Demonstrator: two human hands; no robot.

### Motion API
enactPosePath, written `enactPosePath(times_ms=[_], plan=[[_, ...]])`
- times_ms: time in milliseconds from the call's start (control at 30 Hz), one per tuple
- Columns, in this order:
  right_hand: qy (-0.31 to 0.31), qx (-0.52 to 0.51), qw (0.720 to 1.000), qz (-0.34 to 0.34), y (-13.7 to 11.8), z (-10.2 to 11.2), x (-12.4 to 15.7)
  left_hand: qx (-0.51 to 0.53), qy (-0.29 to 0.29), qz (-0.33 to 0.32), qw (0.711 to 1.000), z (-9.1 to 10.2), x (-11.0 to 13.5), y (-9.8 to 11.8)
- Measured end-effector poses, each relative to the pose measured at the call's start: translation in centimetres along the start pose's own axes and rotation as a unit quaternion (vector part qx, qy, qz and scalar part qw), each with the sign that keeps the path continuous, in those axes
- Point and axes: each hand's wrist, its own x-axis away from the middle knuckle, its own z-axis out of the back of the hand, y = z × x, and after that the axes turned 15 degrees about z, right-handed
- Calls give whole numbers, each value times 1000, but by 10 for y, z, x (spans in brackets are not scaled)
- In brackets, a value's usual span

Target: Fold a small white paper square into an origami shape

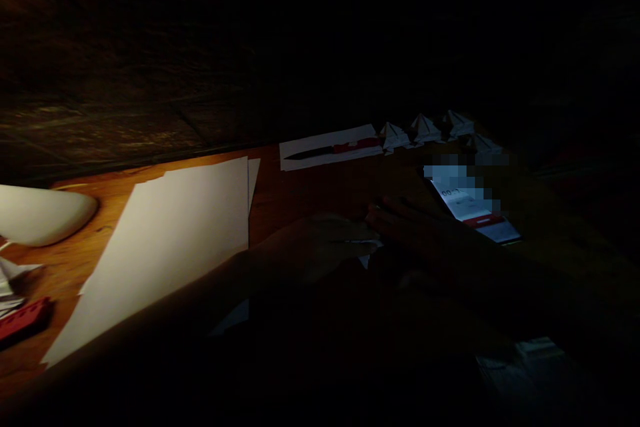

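Note:
The scene is very dark. My left hand [320, 247] and my right hand [410, 223] rest close together on the wooden table [300, 187]. Between them lies a small piece of white paper [367, 250], mostly hidden in shadow. Both hands touch or press on it, fingers bent low, but I cannot make out their grip. A lit phone [473, 203] lies just right of my right hand.
A stack of white sheets [170, 240] lies at left. A red-handled knife [335, 148] rests on a sheet at the back. Several folded paper figures [425, 128] stand beyond the phone. A white lamp base [40, 213] and a red object [23, 319] sit far left.

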Motion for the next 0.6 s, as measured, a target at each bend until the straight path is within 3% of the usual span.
enactPosePath(times_ms=[133, 267, 600], plan=[[-10, 5, 1000, 0, -3, 4, -2, 7, 23, -17, 1000, -1, 0, 0], [-22, 26, 999, -11, -6, 8, -5, 32, 16, 12, 999, 0, -1, 2], [19, 47, 998, -30, -12, 16, -14, 21, 9, 19, 1000, 0, -3, 8]])
